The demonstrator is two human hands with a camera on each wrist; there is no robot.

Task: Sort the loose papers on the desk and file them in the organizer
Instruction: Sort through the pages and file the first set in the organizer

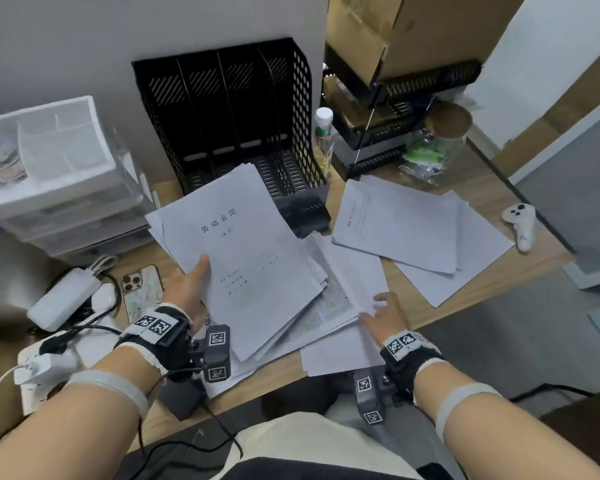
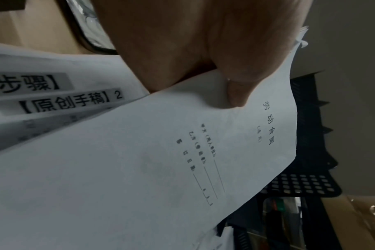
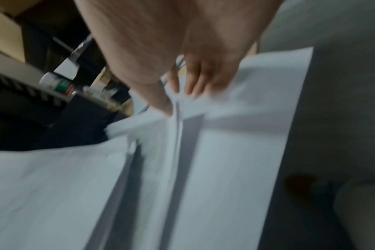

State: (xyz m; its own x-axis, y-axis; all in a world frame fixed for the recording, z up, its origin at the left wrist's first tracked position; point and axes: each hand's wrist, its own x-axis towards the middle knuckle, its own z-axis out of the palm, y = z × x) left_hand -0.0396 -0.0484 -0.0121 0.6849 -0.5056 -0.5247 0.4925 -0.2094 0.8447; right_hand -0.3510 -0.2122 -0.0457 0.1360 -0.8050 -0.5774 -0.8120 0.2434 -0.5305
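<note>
— While the left hand point(image 1: 187, 289) hangs over the near edge of the surface point(image 1: 413, 306), what has its grip got?

— A stack of papers point(image 1: 243, 258), thumb pressed on the top sheet and fingers underneath. The left wrist view shows the thumb point(image 2: 238, 88) curled onto the printed cover page point(image 2: 139, 169), with the stack tilted up off the surface.

— And the right hand point(image 1: 383, 315)?

— Near the same edge, its grip loose: fingers spread and resting on the loose sheets point(image 1: 343, 296) lying there, beside the held stack. The right wrist view is blurred, so whether the fingertips point(image 3: 193, 84) pinch a sheet I cannot tell.

— Other papers?

— A second pile point(image 1: 413, 233) lies flat toward the right edge, apart from both hands.

— What sits to the left?

— A phone point(image 1: 142, 289) and a white charger point(image 1: 63, 299) by the left edge, with a clear drawer unit point(image 1: 59, 188) behind them.

— Further back?

— The black mesh organizer point(image 1: 232, 116) stands at the far edge against the wall, its upright slots facing forward; the held stack's top corner overlaps its base in the head view. A bottle point(image 1: 323, 129) and a jar point(image 1: 437, 143) stand to its right, and a white controller point(image 1: 520, 226) lies at the right edge.
</note>
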